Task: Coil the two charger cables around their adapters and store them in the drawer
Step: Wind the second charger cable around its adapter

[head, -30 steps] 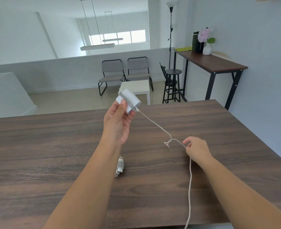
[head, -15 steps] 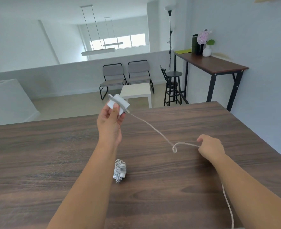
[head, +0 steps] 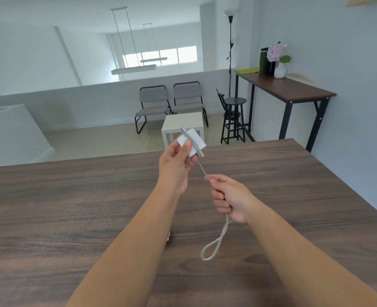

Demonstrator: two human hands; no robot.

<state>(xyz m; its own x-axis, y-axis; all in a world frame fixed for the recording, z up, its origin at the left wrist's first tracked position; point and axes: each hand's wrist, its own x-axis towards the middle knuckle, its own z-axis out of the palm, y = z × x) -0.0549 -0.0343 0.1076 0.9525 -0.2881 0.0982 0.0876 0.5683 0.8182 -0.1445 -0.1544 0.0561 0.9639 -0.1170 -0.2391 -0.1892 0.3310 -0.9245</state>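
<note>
Small white boxy plastic adapter (head: 191, 142) pinched in the left hand (head: 176, 167), thumb over its face, raised above the far edge of the dark wood-grain table (head: 72, 218). One turn of thin grey-white braided cable (head: 202, 168) across the adapter, then a short taut run down into the right hand (head: 233, 199), closed round it — a slack loop dangling below the fist. No drawer in view. Other charger hidden behind the left forearm, only a white sliver visible.

Likely risks: single wrap sliding off the smooth corner if tension drops; dangling loop knotting or snagging on the next pass; too hard a pull — adapter twisted from the pinch.
</note>
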